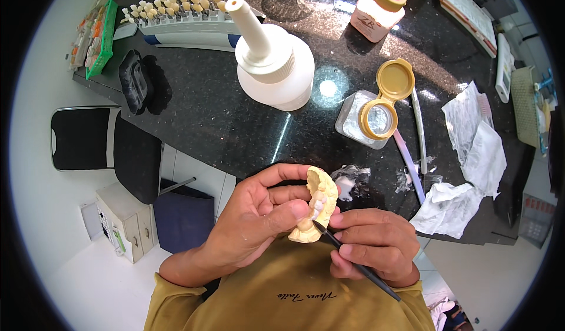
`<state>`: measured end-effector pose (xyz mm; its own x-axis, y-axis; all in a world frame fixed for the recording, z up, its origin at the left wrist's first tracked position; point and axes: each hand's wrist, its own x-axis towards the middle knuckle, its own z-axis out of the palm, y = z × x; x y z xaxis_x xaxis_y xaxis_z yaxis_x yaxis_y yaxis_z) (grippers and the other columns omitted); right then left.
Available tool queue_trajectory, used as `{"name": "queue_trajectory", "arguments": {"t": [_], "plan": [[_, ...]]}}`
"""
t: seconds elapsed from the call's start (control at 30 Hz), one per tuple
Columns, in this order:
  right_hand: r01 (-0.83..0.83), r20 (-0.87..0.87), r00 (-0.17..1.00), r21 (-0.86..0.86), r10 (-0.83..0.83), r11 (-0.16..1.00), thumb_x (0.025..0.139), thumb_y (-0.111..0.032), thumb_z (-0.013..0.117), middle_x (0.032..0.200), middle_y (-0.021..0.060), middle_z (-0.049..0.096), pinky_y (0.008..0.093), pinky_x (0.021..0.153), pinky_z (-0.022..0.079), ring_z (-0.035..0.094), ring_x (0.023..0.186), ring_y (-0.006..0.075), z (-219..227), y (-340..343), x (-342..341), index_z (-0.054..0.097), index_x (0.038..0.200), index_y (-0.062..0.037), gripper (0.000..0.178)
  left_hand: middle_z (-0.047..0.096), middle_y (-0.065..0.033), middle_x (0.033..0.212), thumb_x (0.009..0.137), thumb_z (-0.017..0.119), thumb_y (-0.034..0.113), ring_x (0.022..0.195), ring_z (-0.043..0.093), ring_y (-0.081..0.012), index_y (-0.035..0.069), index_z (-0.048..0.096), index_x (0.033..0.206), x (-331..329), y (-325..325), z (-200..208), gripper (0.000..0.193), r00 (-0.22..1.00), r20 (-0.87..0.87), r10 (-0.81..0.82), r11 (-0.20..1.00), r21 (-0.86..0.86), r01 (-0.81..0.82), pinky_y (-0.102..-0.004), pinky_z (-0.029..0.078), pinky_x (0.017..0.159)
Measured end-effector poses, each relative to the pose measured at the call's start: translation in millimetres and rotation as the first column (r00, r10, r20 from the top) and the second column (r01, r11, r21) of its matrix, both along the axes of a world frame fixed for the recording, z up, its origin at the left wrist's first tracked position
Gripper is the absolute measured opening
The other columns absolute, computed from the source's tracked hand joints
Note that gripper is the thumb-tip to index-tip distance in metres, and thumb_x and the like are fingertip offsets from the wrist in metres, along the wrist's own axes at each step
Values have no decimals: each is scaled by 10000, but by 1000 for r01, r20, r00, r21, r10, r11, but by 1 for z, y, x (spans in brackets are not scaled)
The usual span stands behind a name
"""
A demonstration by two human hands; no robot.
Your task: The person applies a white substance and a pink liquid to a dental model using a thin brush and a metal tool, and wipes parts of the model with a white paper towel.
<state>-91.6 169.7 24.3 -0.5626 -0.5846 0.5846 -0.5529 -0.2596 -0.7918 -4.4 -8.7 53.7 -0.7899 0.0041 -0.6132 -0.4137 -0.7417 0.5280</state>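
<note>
A pale yellow dental cast (pixel 322 192) with a few whiter teeth along its arch is in my left hand (pixel 259 219), gripped between thumb and fingers above my lap. My right hand (pixel 376 245) holds a slim black pen-like tool (pixel 359 266). The tool's tip touches or nearly touches the cast near its lower teeth; which of the two I cannot tell. My right fingertips are close beside the cast's edge. Just beyond the cast, a small white mass on clear film (pixel 347 181) lies on the dark speckled table (pixel 206 107).
Behind stand a white bottle with a spout (pixel 276 66), an opened jar with a gold lid (pixel 362 122) and a pink-white jar (pixel 379 13). A tooth shade rack (pixel 188 27) is at back left. Crumpled white tissues (pixel 465 178) and a lilac stick (pixel 409 163) lie right. A black chair (pixel 135 154) stands left.
</note>
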Motion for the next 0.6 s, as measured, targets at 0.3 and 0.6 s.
{"name": "queue_trajectory", "arguments": {"t": [0.3,0.6], "plan": [[-17,28,999,14,16,1000,714,-30,823,825,126,676,343,650,624,726,809,317,2,2,0,654,903,1,256,578,-301,1257,896,651,115,1050,674,-293,-30,430,1310,0,0,-1,492,1000,-3,-1,1000,7,1,-415,532,965],[-9,20,1000,0,9,1000,708,-22,821,813,129,677,338,641,623,728,800,314,1,0,0,656,897,7,253,587,-294,1249,895,661,128,1044,674,-280,-31,432,1308,1,0,-1,499,1000,-11,1,1000,2,-1,-408,528,963]]}}
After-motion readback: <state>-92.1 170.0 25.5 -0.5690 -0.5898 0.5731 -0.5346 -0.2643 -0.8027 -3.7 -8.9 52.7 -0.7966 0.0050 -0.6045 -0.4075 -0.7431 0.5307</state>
